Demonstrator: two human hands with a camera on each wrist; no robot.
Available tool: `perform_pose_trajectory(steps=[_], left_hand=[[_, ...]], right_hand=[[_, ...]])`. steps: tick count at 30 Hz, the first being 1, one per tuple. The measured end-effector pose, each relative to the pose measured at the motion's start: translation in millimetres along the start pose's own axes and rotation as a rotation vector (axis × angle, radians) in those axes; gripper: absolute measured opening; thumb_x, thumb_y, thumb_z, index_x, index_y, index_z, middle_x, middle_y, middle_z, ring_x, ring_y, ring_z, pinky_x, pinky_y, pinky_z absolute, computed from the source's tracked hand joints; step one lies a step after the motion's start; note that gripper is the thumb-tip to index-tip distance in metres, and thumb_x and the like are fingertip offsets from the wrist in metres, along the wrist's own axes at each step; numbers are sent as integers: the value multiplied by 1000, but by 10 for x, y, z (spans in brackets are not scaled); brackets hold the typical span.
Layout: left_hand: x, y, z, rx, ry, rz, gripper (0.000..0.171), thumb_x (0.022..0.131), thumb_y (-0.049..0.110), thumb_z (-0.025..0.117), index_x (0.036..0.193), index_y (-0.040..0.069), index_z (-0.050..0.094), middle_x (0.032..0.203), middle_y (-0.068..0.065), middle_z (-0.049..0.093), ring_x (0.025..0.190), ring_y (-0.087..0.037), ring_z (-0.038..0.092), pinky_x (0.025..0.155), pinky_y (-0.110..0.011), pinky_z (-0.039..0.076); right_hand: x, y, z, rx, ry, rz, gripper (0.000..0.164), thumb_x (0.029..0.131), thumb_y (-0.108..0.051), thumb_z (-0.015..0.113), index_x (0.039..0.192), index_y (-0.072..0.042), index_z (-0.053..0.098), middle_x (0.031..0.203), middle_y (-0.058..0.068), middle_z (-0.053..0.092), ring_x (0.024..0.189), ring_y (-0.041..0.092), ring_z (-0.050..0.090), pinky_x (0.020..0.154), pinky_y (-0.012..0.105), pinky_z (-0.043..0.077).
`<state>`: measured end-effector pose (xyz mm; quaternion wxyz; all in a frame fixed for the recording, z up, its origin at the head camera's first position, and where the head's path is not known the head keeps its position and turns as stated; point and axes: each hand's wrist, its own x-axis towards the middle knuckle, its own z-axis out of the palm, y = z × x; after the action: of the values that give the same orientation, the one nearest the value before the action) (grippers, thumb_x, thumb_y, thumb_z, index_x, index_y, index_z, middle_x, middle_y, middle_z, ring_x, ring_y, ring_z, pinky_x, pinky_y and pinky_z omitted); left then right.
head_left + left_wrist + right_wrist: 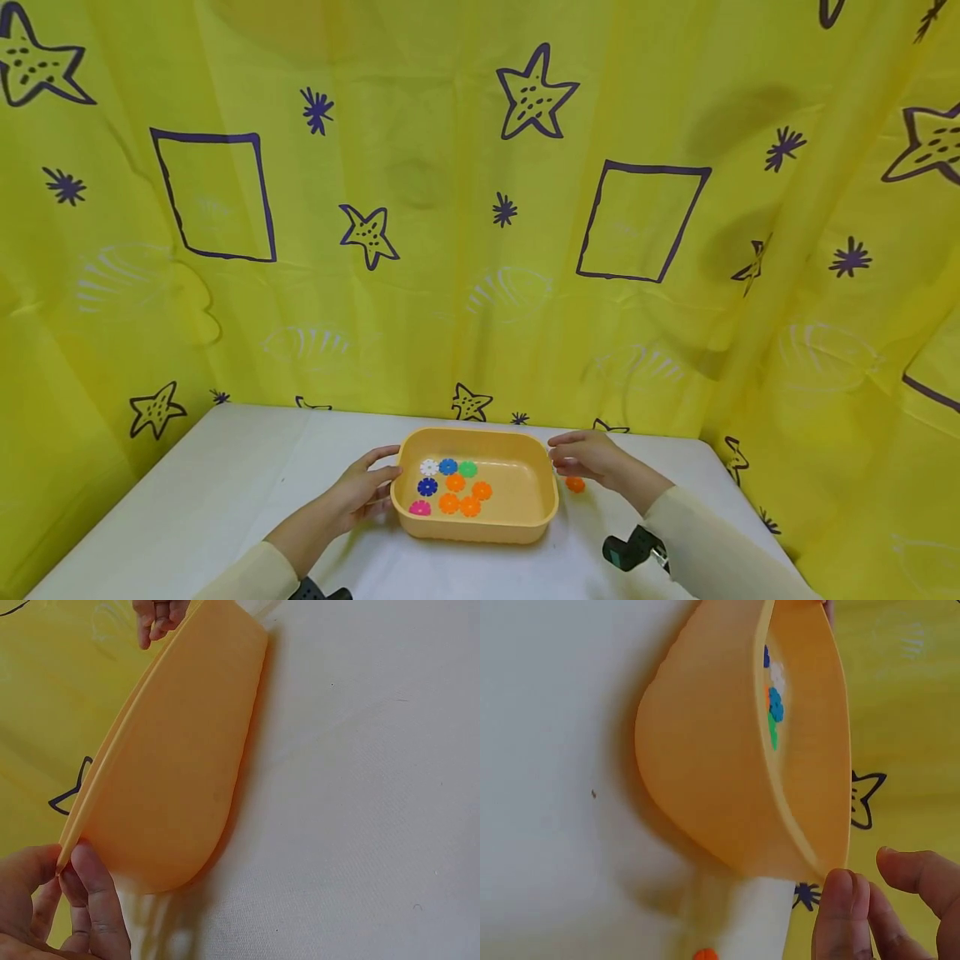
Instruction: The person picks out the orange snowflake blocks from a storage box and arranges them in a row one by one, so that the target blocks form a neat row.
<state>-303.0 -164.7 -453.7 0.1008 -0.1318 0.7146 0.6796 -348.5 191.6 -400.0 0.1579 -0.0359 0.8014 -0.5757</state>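
A yellow-orange plastic basin (517, 492) stands on the white table. Several small flower-shaped plastic discs lie in its left half, among them a white disc (428, 467), a green disc (467, 469), a pink disc (420, 507) and an orange disc (470, 507). My left hand (360, 490) pinches the basin's left rim, thumb and fingers on either side in the left wrist view. At the right end, my right hand (600, 461) has its fingertips against or just beside the rim, the thumb apart. One loose orange disc (575, 484) lies on the table under that hand.
The white table (247, 467) reaches back to a yellow curtain (435, 317) printed with stars and squares, which also hangs along both sides. A black wrist device (633, 547) sits below the right forearm.
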Motion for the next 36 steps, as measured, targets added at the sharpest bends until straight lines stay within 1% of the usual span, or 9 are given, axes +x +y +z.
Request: perform_pose_trajectory(steps=[3, 8, 16, 21, 23, 28, 32, 36], left_hand=[[-4, 4, 1, 1, 0, 3, 50, 97, 20, 62, 143, 14, 45, 103, -12, 59, 67, -13, 57, 58, -22, 54], [-13, 11, 3, 7, 2, 3, 50, 97, 20, 61, 144, 14, 44, 104, -13, 59, 67, -13, 56, 58, -21, 53], [-12, 7, 3, 10, 0, 2, 51, 97, 21, 62, 144, 15, 44, 108, -14, 58, 69, -14, 56, 59, -22, 53], [-7, 1, 3, 9, 0, 4, 51, 97, 21, 62, 144, 15, 44, 110, -14, 58, 70, -15, 57, 60, -23, 54], [-7, 0, 3, 6, 1, 5, 51, 96, 21, 62, 144, 15, 44, 111, -15, 58, 71, -15, 58, 59, -23, 54], [-10, 0, 7, 4, -1, 3, 51, 96, 21, 62, 144, 15, 44, 111, -15, 58, 71, -15, 58, 60, -23, 55], [-1, -3, 6, 5, -6, -2, 52, 96, 21, 62, 144, 15, 43, 112, -15, 58, 71, -15, 58, 60, -23, 55], [11, -1, -3, 6, -11, -6, 52, 96, 21, 62, 145, 15, 43, 114, -16, 58, 71, -15, 58, 61, -23, 55]], right_hand=[[0, -31, 53, 16, -36, -10, 40, 92, -3, 63, 125, 17, 54, 101, 18, 70, 79, 16, 68, 78, 31, 60], [23, -62, 146, 41, -93, -10, 42, 90, -2, 64, 125, 19, 53, 101, 17, 70, 80, 15, 68, 78, 31, 60], [35, -87, 267, 35, -126, -33, 43, 88, -3, 67, 125, 18, 54, 96, 13, 72, 82, 16, 70, 80, 34, 60], [39, -106, 334, 13, -137, -39, 44, 88, -3, 67, 125, 18, 55, 97, 15, 73, 82, 18, 70, 84, 39, 59], [44, -112, 360, -4, -142, -36, 45, 87, -3, 67, 125, 18, 54, 97, 16, 73, 82, 18, 70, 84, 39, 59], [74, -94, 439, -51, -151, -29, 43, 87, 0, 68, 124, 18, 56, 93, 14, 73, 81, 19, 71, 80, 36, 60], [96, -68, 519, -86, -143, -39, 41, 86, 2, 68, 122, 19, 56, 94, 15, 73, 83, 22, 72, 80, 36, 60], [120, -60, 599, -111, -108, -29, 39, 85, 3, 69, 120, 18, 58, 92, 15, 72, 81, 23, 72, 79, 38, 60]])
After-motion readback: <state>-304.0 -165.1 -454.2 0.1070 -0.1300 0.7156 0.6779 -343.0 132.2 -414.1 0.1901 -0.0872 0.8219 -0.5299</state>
